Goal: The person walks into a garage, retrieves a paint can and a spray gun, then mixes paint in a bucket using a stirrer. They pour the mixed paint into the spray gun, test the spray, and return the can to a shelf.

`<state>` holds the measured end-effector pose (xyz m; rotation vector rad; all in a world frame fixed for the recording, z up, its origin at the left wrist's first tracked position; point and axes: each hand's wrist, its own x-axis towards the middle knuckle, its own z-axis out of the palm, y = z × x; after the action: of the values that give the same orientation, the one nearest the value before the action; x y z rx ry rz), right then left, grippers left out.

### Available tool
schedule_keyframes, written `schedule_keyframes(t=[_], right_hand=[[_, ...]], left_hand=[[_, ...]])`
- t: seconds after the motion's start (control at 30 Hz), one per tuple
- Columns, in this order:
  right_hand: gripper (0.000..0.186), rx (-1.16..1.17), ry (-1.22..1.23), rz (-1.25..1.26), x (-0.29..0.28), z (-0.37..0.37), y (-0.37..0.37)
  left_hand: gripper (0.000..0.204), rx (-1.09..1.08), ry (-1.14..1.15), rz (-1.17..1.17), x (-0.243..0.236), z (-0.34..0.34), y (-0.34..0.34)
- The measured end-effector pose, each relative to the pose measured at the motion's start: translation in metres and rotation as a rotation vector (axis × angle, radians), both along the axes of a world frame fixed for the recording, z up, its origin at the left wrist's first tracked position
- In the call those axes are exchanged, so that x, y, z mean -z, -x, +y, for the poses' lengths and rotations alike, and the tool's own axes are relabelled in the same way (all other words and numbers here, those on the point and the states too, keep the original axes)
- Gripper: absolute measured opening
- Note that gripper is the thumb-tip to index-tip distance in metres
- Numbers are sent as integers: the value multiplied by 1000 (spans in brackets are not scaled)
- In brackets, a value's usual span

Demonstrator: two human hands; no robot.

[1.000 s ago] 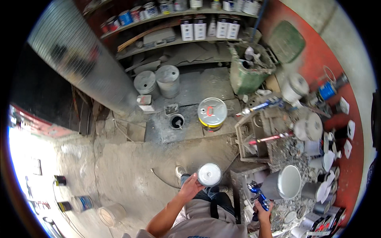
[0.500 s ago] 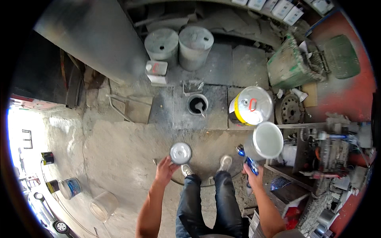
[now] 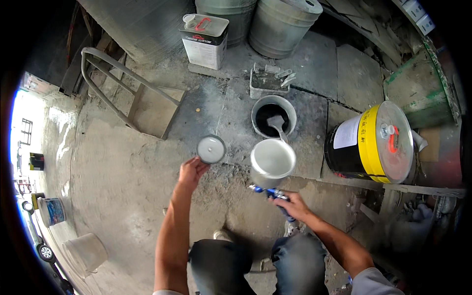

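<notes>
Head view records a shift over the last half second: the right hand [image 3: 290, 204] has brought the spray gun [image 3: 274, 195] across from beside the drum [image 3: 369, 142] to the near side of the pail [image 3: 254, 115]. The cup [image 3: 273, 158], mounted on the gun, is uncovered, its pale interior facing up; no contents are discernible. Its rim overlaps the stem of the paddle [image 3: 278, 124] in the view; contact cannot be confirmed. The left hand [image 3: 193, 171] has also advanced, and the round lid [image 3: 211, 149] now lies left of the pail, held clear of the cup. In this inspector's judgement, the open cup and the dark liquid in the pail are now within easy reach of each other.

Condition of hands: the right is clenched around the gun's grip; the left pinches the lid at its edge.

Surface: rough concrete floor [image 3: 128, 196], with grey slabs, dust and dark staining about the pail. A tray [image 3: 268, 93] with tools in it sits just behind the pail.

Room: a rectangular tin [image 3: 205, 46] stands at the back beside two metal barrels [image 3: 282, 27]. A tube-framed trolley [image 3: 157, 110] occupies the left, ahead of a bright opening; a green bin [image 3: 417, 96] stands at right.
</notes>
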<state>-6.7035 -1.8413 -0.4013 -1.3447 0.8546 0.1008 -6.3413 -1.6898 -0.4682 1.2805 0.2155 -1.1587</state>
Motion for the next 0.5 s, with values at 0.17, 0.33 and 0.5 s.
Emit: schedule_keyframes(t=[0.17, 0.33, 0.5], right_hand=[[26, -87, -198, -36, 78, 31, -30], [29, -79, -509, -185, 148, 58, -47], [29, -121, -444, -169, 191, 69, -45]], left_hand=[[31, 47, 22, -194, -29, -45, -18], [35, 112, 26, -268, -38, -63, -27], [32, 166, 12, -316, -35, -101, -20]])
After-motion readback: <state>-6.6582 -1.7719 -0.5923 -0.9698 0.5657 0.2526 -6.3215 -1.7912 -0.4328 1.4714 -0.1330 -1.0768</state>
